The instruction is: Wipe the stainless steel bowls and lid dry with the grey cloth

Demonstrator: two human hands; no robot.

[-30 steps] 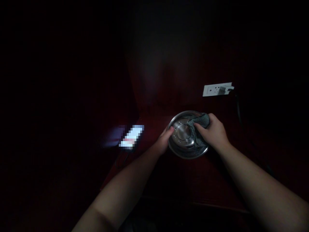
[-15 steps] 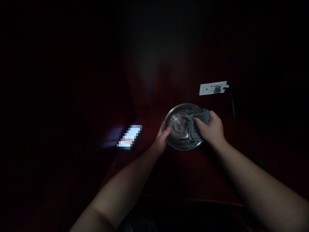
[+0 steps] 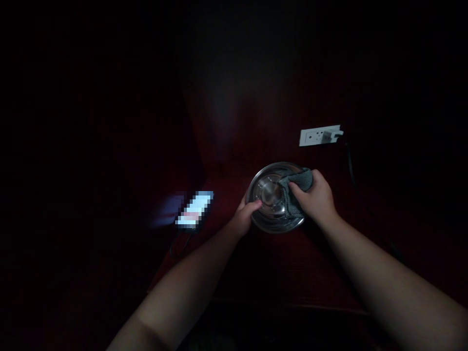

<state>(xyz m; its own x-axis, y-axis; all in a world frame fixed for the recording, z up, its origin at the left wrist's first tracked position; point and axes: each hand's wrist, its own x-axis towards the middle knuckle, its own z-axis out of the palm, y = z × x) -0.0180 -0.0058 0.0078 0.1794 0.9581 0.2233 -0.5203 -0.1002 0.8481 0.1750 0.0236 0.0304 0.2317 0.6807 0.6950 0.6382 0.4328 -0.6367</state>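
A shiny round steel bowl (image 3: 269, 194) is held above the dark red table, its inside tilted toward me. My left hand (image 3: 247, 216) grips its left rim, with the thumb over the inner edge and the fingers hidden behind. On the right side, my right hand (image 3: 319, 196) is closed on a grey-green cloth (image 3: 295, 191). The cloth is folded over the right rim and lies against the inside wall. My right thumb presses on it; the other fingers are mostly hidden behind the bowl and cloth.
A lit phone (image 3: 194, 209), its screen blurred, stands at the left with a thin cable below it. On the back wall a white socket plate (image 3: 319, 136) holds a plug, and a dark cord hangs from it. The table's front edge (image 3: 300, 306) runs below my arms; surroundings are very dark.
The whole view has shifted slightly. My left thumb reaches a little further into the bowl. Both hands keep hold of the bowl and the cloth, which stays at the right rim.
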